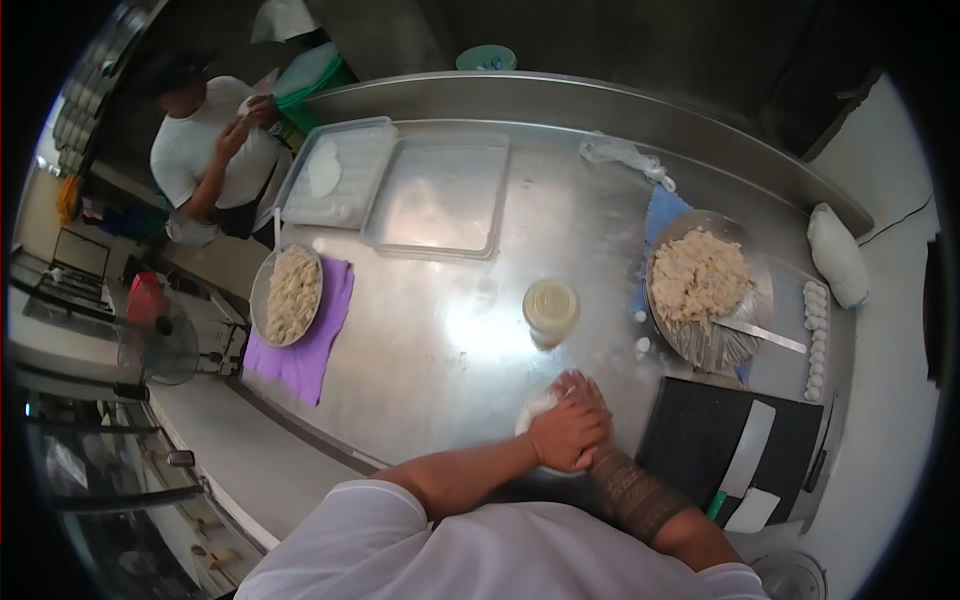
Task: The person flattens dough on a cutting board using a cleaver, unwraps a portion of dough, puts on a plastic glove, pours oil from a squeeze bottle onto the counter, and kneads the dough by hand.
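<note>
A white lump of dough (pixel 535 408) lies at the table's front edge, mostly covered by my hands. My left hand (pixel 568 435) is closed and crosses over the other hand, its fingers curled down. Under it, my right hand (pixel 588 390) presses on the dough with fingers together, partly hidden. Just beyond them stands a round container with a pale lid (pixel 551 308). Right of my hands is a black board (pixel 690 425), on which lie a wide-bladed knife (pixel 748 450) with a green handle and a white scraper-like piece (pixel 753 510).
A bowl of pale filling (pixel 700 268) with a spatula (pixel 765 335) stands at right, beside a row of small dough balls (pixel 815 340). At left, another filling bowl (pixel 290 297) rests on a purple cloth (pixel 318 365). Clear trays (pixel 440 190) lie behind. A co-worker (pixel 215 145) stands back left.
</note>
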The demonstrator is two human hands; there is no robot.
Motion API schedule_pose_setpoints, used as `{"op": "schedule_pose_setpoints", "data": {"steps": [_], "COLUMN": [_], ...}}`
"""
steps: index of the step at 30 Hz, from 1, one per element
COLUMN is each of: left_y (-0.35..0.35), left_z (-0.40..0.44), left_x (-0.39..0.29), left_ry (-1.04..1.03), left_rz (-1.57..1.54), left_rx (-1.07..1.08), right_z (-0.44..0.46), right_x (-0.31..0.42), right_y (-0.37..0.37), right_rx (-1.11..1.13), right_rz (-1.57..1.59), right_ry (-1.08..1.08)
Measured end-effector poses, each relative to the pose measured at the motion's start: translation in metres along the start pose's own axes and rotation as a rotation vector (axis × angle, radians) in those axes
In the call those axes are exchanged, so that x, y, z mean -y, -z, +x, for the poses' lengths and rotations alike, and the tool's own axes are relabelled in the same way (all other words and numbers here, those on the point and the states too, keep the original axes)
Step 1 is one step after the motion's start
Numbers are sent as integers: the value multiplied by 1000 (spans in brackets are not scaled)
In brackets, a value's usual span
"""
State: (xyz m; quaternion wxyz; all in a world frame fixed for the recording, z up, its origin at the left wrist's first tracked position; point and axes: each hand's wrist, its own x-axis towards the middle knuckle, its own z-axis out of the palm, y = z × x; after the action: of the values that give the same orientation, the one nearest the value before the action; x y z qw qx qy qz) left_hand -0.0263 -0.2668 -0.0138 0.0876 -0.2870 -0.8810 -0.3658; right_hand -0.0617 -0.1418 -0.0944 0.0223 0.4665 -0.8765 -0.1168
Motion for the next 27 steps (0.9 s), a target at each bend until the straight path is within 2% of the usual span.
{"op": "schedule_pose_setpoints", "data": {"steps": [2, 5, 7, 9, 11, 12, 13, 15, 16, 19, 21, 24, 25, 27], "left_y": [-3, -2, 20, 21, 20, 21, 18, 2, 10, 45, 79, 78, 77, 72], "left_z": [2, 10, 35, 50, 40, 34, 22, -11, -16, -25, -22, -33, -38, -52], "left_x": [-4, -15, -26, -7, 7, 13, 11, -9, -20, -65, -97, -112, -111, -100], "left_ry": [38, 120, 519, 690, 583, 520, 511, 490, 471, 433, 431, 437, 474, 539], "left_rz": [54, 237, -300, -770, -210, 68, 203, 465, 444, 372, 329, 258, 104, -204], "left_rx": [-44, -216, -78, -279, -166, -103, -8, 193, 282, 550, 714, 734, 634, 431], "right_z": [3, -4, -8, -20, -51, -63, -74, -100, -106, -125, -126, -130, -131, -134], "right_x": [1, -13, -18, -12, -5, -6, -14, -13, -9, 4, 8, 7, 8, 6], "right_y": [-22, -6, 13, 48, 90, 75, 50, 14, 13, 24, 24, 29, 36, 76], "right_rx": [-104, -110, -93, -208, -434, -509, -587, -577, -575, -550, -525, -486, -470, -334], "right_rz": [-186, 160, 398, 787, 1340, 1362, 1383, 1561, 1652, 1570, 1598, 1811, 1913, 2439], "right_ry": [-79, -131, -166, -311, -560, -583, -608, -792, -888, -778, -824, -929, -969, -790]}}
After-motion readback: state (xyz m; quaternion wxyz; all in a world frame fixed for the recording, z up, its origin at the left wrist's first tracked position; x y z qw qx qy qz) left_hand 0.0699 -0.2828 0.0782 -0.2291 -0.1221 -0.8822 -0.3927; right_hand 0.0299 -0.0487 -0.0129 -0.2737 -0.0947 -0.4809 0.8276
